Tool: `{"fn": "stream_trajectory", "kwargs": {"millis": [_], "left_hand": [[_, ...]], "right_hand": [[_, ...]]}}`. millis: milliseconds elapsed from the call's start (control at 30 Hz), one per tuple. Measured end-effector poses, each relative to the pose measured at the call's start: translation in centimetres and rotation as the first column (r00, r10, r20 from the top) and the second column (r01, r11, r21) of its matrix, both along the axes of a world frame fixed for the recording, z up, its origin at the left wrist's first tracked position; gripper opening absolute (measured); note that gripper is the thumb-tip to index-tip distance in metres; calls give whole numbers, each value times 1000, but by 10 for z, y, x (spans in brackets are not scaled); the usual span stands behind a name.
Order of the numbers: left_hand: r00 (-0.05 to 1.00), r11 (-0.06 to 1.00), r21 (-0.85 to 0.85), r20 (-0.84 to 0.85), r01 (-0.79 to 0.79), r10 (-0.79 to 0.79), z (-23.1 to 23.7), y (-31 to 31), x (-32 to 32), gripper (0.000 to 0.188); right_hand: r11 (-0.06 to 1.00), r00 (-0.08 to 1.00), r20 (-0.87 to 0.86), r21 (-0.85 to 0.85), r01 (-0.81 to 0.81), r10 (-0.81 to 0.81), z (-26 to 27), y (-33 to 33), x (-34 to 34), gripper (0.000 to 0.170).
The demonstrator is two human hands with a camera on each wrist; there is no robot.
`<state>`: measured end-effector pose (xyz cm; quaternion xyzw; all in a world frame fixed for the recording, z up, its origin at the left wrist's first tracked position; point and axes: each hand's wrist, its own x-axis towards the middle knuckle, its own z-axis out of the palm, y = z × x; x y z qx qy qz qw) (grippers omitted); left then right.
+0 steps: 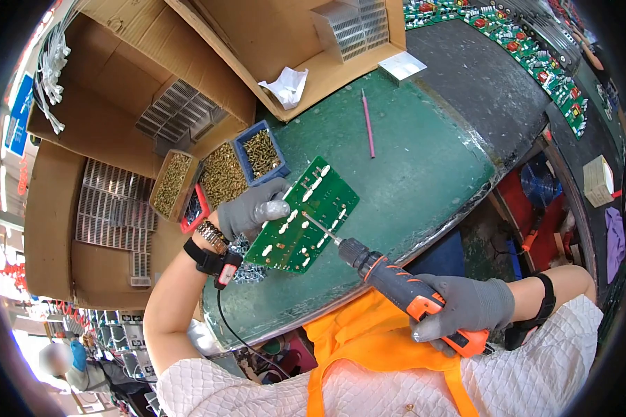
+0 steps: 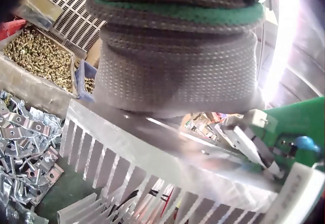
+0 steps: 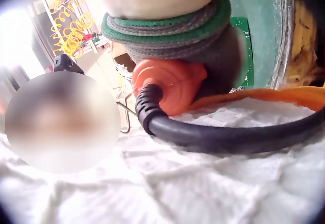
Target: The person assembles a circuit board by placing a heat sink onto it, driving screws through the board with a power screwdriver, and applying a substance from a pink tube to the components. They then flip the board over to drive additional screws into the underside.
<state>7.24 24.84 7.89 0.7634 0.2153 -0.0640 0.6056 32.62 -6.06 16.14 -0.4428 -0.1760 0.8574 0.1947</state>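
In the head view my gloved left hand (image 1: 254, 210) grips the upper left edge of a green circuit board (image 1: 302, 221), held tilted with its soldered side up. The left wrist view shows the glove (image 2: 177, 74) above a finned metal heatsink (image 2: 122, 138) beside the board (image 2: 299, 117). My gloved right hand (image 1: 466, 304) holds an orange and black electric screwdriver (image 1: 396, 285) by its rear grip. Its bit points at the board; whether the tip touches is unclear. In the right wrist view the tool's orange end (image 3: 170, 84) and black cable show below the glove (image 3: 218, 56).
Left of the board stand a blue bin (image 1: 263, 154) and other bins of brass screws, with loose metal clips (image 1: 250, 271) near the left wrist. Cardboard boxes (image 1: 181, 42) hold finned metal parts. A pink pen (image 1: 368, 125) lies on the green table (image 1: 424, 174); more boards (image 1: 522, 52) lie beyond.
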Motion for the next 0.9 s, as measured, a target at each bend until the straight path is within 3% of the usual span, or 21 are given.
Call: {"fn": "stream_trajectory", "kwargs": {"millis": [333, 400, 433, 500, 533, 600, 633, 767, 800, 867, 900], "left_hand": [[997, 977, 200, 29, 69, -76, -5, 1, -1, 63], [1000, 999, -47, 9, -25, 25, -1, -3, -1, 61], [1000, 999, -45, 10, -27, 27, -4, 0, -1, 61], [997, 976, 205, 13, 68, -72, -10, 4, -1, 61], [998, 976, 206, 14, 65, -69, -10, 3, -1, 61], [998, 995, -81, 19, -56, 58, -7, -3, 0, 58], [999, 998, 51, 36, 21, -23, -5, 0, 2, 63], [999, 999, 50, -24, -22, 24, 19, 0, -1, 78], [983, 972, 145, 15, -184, 184, 24, 1, -4, 71], [930, 755, 608, -72, -244, 359, 31, 26, -26, 60], [927, 749, 613, -69, -252, 368, 27, 38, -36, 60]], "right_hand": [[1000, 1000, -26, -19, 0, 0, 5, 1, -4, 49], [1000, 999, -41, -5, 3, -3, 3, 0, -5, 48], [1000, 998, -58, 6, 7, -6, 1, -1, -5, 48], [1000, 998, -68, 4, 13, -13, -1, -2, -6, 48], [1000, 997, -79, 0, 21, -21, -2, -2, -7, 49], [999, 996, -82, 15, 48, -46, -5, -3, -9, 49], [997, 994, -86, 30, 77, -74, -6, -4, -11, 50], [999, 991, -136, 46, 16, -10, -11, -18, 6, 53], [998, 991, -133, 56, -3, 10, -12, -23, 11, 53], [995, 986, -158, 77, 70, -57, -13, -35, 19, 57], [995, 985, -153, 52, 90, -81, -18, -40, 25, 63]]}}
